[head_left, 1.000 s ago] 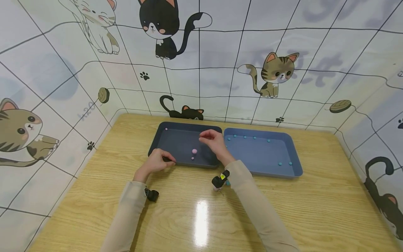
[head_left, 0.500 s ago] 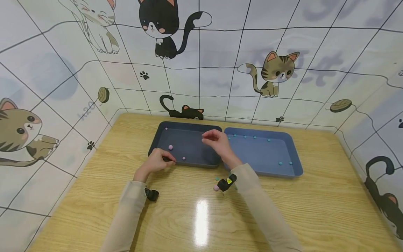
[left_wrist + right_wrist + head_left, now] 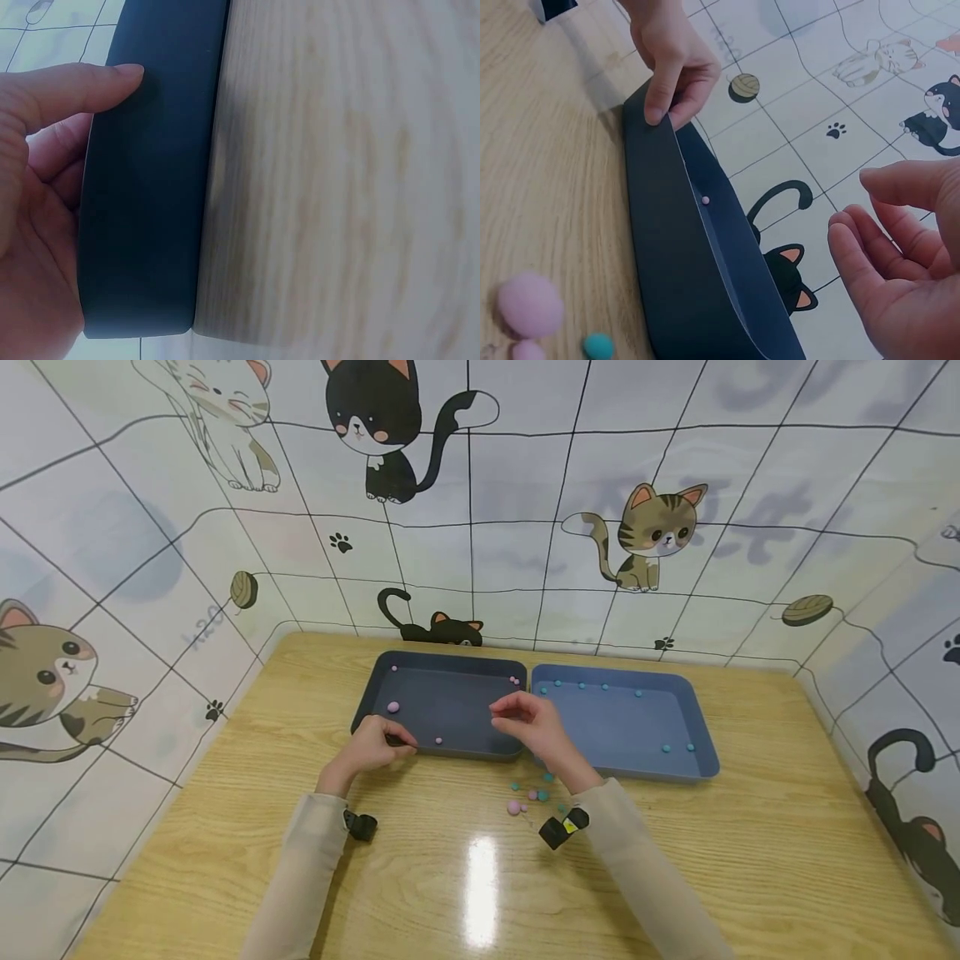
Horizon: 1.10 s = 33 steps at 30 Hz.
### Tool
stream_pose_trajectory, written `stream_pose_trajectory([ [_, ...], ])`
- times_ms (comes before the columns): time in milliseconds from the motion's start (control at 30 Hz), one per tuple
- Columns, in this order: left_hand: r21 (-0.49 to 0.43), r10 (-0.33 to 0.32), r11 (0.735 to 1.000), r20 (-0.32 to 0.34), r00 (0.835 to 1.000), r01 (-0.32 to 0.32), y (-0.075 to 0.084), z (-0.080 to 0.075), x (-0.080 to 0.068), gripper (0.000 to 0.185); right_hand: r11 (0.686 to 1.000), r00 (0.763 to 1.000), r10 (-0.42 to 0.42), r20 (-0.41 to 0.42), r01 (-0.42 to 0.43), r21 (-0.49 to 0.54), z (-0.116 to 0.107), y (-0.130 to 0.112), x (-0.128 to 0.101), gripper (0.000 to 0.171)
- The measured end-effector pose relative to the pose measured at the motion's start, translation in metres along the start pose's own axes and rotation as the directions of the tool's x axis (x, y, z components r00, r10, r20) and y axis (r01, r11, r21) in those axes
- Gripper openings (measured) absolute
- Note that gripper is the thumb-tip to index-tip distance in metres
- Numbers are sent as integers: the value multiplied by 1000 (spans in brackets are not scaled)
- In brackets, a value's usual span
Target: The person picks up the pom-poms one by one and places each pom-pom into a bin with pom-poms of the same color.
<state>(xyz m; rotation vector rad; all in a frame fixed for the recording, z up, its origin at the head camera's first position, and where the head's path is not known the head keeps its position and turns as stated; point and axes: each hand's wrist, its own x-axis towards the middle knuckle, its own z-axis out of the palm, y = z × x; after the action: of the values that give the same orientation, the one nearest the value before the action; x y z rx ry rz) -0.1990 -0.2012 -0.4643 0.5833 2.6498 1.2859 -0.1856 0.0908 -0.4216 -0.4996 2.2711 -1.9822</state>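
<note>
Head view: the left hand (image 3: 371,747) pinches the near-left rim of the dark tray (image 3: 450,727), thumb outside. The right hand (image 3: 534,727) hovers just beyond that tray's near-right corner, fingers loosely curled and holding nothing. Small pompoms (image 3: 528,795) lie on the worktop (image 3: 750,860) just behind those fingers.

Left wrist view: the thumb (image 3: 82,86) presses the tray's outer wall.

Right wrist view: the relaxed fingers (image 3: 866,262) hang beside the tray, with a pink pompom (image 3: 529,304) below.
</note>
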Motion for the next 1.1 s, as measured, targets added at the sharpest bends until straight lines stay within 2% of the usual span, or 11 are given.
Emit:
stream_pose_trajectory([
  [367, 0, 14, 1000, 5, 1000, -14, -2, 0, -1, 4, 1000, 997, 10, 77, -11, 16, -4, -4, -30, 20],
  [700, 18, 23, 1000, 0, 1000, -23, -1, 0, -1, 5, 999, 995, -5, 99, 2, 34, -4, 6, -49, 23],
  [1100, 0, 10, 1000, 0, 1000, -10, -1, 0, -1, 5, 999, 987, 45, 154, -45, -1, -1, 22, -68, 18],
])
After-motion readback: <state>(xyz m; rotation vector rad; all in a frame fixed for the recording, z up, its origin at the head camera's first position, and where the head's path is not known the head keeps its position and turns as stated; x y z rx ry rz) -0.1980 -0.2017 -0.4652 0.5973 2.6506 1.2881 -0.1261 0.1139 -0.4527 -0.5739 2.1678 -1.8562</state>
